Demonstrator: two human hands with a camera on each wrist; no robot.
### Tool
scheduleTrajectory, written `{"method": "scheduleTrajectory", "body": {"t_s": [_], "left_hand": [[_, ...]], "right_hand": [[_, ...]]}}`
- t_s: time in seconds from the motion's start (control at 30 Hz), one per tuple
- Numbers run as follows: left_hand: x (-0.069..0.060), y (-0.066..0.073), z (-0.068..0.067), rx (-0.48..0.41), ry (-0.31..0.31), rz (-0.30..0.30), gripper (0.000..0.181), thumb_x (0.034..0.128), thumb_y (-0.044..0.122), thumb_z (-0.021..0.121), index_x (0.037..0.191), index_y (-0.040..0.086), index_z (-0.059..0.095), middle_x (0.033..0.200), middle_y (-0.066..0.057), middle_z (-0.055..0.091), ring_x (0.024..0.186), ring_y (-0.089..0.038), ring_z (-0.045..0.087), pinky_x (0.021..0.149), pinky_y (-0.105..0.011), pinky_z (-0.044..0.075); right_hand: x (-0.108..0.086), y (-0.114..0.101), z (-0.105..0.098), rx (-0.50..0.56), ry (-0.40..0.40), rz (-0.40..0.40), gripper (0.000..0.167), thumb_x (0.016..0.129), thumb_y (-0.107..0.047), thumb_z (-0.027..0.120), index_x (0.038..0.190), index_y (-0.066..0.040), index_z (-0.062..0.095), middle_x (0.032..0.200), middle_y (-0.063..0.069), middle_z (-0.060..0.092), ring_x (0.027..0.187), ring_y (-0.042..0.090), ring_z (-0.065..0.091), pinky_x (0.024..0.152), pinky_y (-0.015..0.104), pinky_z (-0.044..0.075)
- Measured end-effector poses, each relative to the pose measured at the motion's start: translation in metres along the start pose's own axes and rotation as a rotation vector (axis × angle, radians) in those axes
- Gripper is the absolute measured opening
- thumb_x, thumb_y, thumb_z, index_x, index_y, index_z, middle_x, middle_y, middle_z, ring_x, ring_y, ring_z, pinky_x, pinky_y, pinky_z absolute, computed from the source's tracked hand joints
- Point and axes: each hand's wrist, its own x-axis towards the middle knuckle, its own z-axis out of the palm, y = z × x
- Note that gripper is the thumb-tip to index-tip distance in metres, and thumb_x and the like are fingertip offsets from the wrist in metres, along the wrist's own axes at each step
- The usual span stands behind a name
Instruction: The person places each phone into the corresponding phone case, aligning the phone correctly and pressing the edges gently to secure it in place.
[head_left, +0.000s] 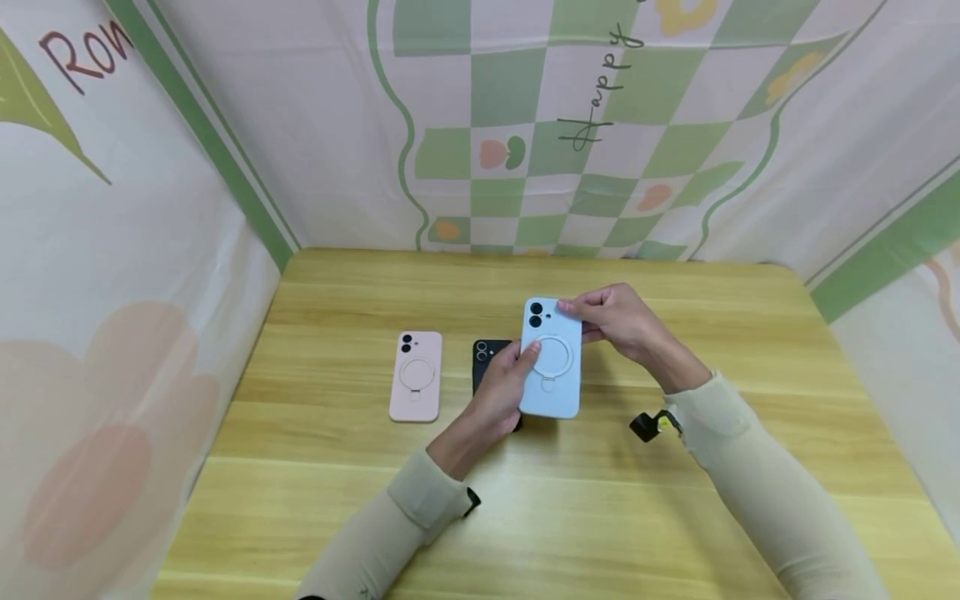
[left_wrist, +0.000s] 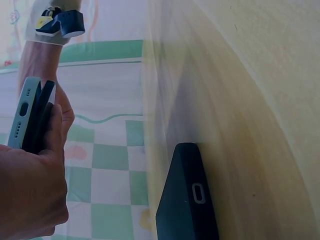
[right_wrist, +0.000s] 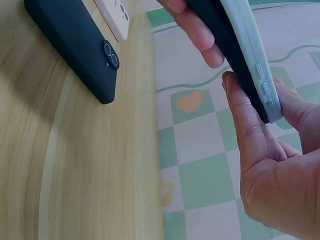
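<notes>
A light blue phone case (head_left: 551, 400) with a ring stand on its back is held above the table between both hands. Against its inner side lies a dark flat slab (right_wrist: 235, 65), which looks like a phone; in the left wrist view a narrow wedge of space shows between the two. My left hand (head_left: 495, 387) grips the lower left edge, thumb on the case's back. At the upper right corner my right hand (head_left: 626, 321) pinches case and slab together, its thumb on the case and fingers behind the slab. How far the slab sits inside is hidden.
On the wooden table (head_left: 337, 500), a black phone or cased phone (head_left: 483, 362) lies partly under my left hand. Farther left is a pink phone case (head_left: 415, 408) with a ring stand, back up. Printed curtains (head_left: 322, 150) border the table's back and sides.
</notes>
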Motion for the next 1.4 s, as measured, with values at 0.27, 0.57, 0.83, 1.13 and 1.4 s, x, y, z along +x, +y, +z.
{"method": "scheduleTrajectory", "body": {"t_s": [0.27, 0.57, 0.83, 1.13, 1.4], "left_hand": [[-0.002, 0.000, 0.003, 0.007, 0.018, 0.017, 0.039, 0.1142, 0.030, 0.049, 0.145, 0.007, 0.056, 0.119, -0.010, 0.072, 0.106, -0.020, 0.072, 0.094, -0.040, 0.064], [-0.002, 0.001, -0.005, 0.002, -0.049, -0.003, 0.043, 0.1148, 0.030, 0.047, 0.150, 0.006, 0.052, 0.125, -0.011, 0.071, 0.114, -0.023, 0.070, 0.099, -0.040, 0.062], [0.003, 0.010, -0.014, 0.039, -0.116, -0.046, 0.042, 0.1144, 0.027, 0.049, 0.146, -0.001, 0.057, 0.126, -0.017, 0.072, 0.114, -0.026, 0.072, 0.100, -0.043, 0.062], [0.007, 0.014, -0.023, 0.123, -0.099, -0.070, 0.036, 0.1118, 0.021, 0.056, 0.129, -0.009, 0.066, 0.116, -0.018, 0.075, 0.105, -0.026, 0.076, 0.093, -0.042, 0.064], [0.005, 0.018, -0.023, 0.076, -0.044, -0.026, 0.034, 0.1096, 0.017, 0.060, 0.134, -0.006, 0.066, 0.123, -0.019, 0.075, 0.114, -0.028, 0.074, 0.096, -0.041, 0.063]], "right_hand": [[0.001, 0.001, 0.001, 0.048, -0.021, 0.003, 0.022, 0.106, -0.011, 0.066, 0.089, -0.009, 0.081, 0.085, 0.003, 0.080, 0.070, 0.013, 0.074, 0.069, 0.027, 0.066], [0.002, 0.004, 0.002, 0.089, -0.037, 0.027, 0.024, 0.105, -0.009, 0.067, 0.086, -0.015, 0.081, 0.084, 0.003, 0.079, 0.069, 0.013, 0.073, 0.067, 0.026, 0.065], [-0.001, 0.002, 0.001, 0.059, -0.039, 0.006, 0.023, 0.105, -0.010, 0.067, 0.087, -0.015, 0.081, 0.083, 0.004, 0.079, 0.068, 0.014, 0.074, 0.066, 0.027, 0.065], [-0.001, 0.002, 0.002, 0.040, -0.057, 0.015, 0.019, 0.105, -0.011, 0.068, 0.092, -0.007, 0.082, 0.086, 0.006, 0.080, 0.069, 0.016, 0.076, 0.065, 0.028, 0.066], [-0.004, -0.003, 0.013, 0.022, 0.039, 0.005, 0.018, 0.102, -0.016, 0.074, 0.099, 0.002, 0.077, 0.083, 0.003, 0.079, 0.071, 0.014, 0.075, 0.071, 0.030, 0.067]]}}
